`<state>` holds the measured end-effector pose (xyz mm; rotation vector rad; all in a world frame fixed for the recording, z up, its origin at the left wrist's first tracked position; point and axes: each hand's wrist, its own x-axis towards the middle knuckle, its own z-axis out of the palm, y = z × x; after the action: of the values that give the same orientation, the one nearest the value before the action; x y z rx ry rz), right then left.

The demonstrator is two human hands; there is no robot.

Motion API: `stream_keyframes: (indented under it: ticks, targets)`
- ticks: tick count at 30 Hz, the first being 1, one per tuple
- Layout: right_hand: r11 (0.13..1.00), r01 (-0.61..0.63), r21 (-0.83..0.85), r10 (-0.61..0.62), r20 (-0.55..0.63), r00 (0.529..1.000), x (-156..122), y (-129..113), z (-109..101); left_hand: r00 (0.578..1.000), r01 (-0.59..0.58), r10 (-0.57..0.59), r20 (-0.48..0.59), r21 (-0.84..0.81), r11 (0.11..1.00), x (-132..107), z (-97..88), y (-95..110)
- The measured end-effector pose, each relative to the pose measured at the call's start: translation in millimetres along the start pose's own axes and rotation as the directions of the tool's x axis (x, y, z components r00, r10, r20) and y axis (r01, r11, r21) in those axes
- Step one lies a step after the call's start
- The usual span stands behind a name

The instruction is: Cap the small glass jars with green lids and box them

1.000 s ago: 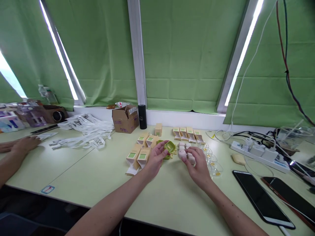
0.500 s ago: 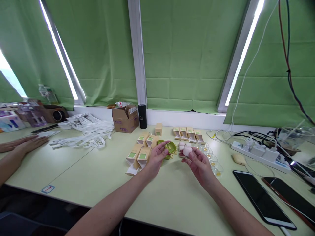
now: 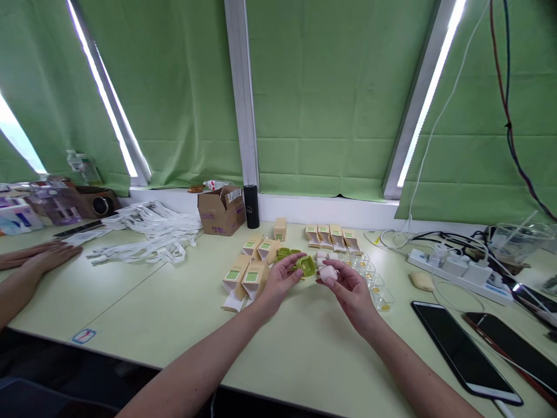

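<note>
My left hand (image 3: 276, 283) pinches a small green case (image 3: 307, 266) just above the pale green table (image 3: 143, 302). My right hand (image 3: 350, 288) holds a small pinkish-white block (image 3: 328, 273) between thumb and fingers, close to the green case. More green cases (image 3: 285, 252) lie behind the left hand. A few white blocks (image 3: 325, 255) rest on the table behind the right hand. Tan cartons with green labels (image 3: 243, 277) lie left of my left hand, and a row of similar cartons (image 3: 333, 237) stands further back.
Clear plastic trays (image 3: 378, 287) sit right of my right hand. Two phones (image 3: 465, 351) and a power strip with cables (image 3: 452, 268) lie at the right. A cardboard box (image 3: 221, 210), black cylinder (image 3: 251, 206) and white straps (image 3: 150, 232) sit behind. Another person's hand (image 3: 47, 258) rests at the left.
My right hand lifted one white block off the table and brought it toward the green case. My left hand turned the green case and moved it slightly right. The other person's hand flattened.
</note>
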<state>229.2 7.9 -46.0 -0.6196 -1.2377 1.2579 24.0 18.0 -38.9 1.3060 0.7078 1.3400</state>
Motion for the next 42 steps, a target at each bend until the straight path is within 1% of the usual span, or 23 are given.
stream_keyframes:
  ticks: [6,8,14,17,20,26,32,39,42]
  targets:
    - [0.998,0.010,-0.054,-0.016,-0.123,0.992,4.1,3.9,0.6,1.000,-0.011,0.012,-0.010,0.094,0.996,-0.9,1.8,2.3]
    - [0.996,0.006,-0.092,-0.019,-0.140,0.990,4.9,2.6,1.6,1.000,-0.012,0.014,-0.015,0.129,0.992,-0.8,2.4,2.6]
    - [0.982,0.033,-0.187,-0.058,-0.131,0.990,4.7,-2.5,4.8,0.996,-0.042,0.062,-0.058,0.300,0.953,0.6,2.5,-0.8]
    - [0.973,0.044,-0.227,-0.073,-0.119,0.990,4.6,-3.1,5.3,0.995,-0.065,0.090,-0.052,0.366,0.928,0.0,2.8,-1.0]
    - [0.969,0.026,-0.248,-0.055,-0.110,0.992,4.8,-2.5,4.5,0.993,-0.089,0.114,-0.035,0.411,0.907,-1.8,4.1,0.6]
    - [0.970,0.003,-0.244,-0.024,-0.084,0.996,4.7,0.3,5.1,0.992,-0.098,0.125,-0.018,0.520,0.848,-4.3,5.4,-0.2]
    - [0.970,0.021,-0.244,-0.039,-0.071,0.997,3.5,3.0,7.3,0.991,-0.098,0.129,-0.020,0.543,0.834,-5.1,4.8,-4.3]
    - [0.981,0.007,-0.196,-0.019,-0.058,0.998,3.8,11.8,5.3,0.994,-0.104,0.108,0.019,0.491,0.865,-4.5,1.6,-13.4]
    - [0.983,0.013,-0.182,-0.025,-0.065,0.998,3.6,12.6,5.5,0.994,-0.097,0.104,0.015,0.527,0.844,-5.4,1.0,-13.5]
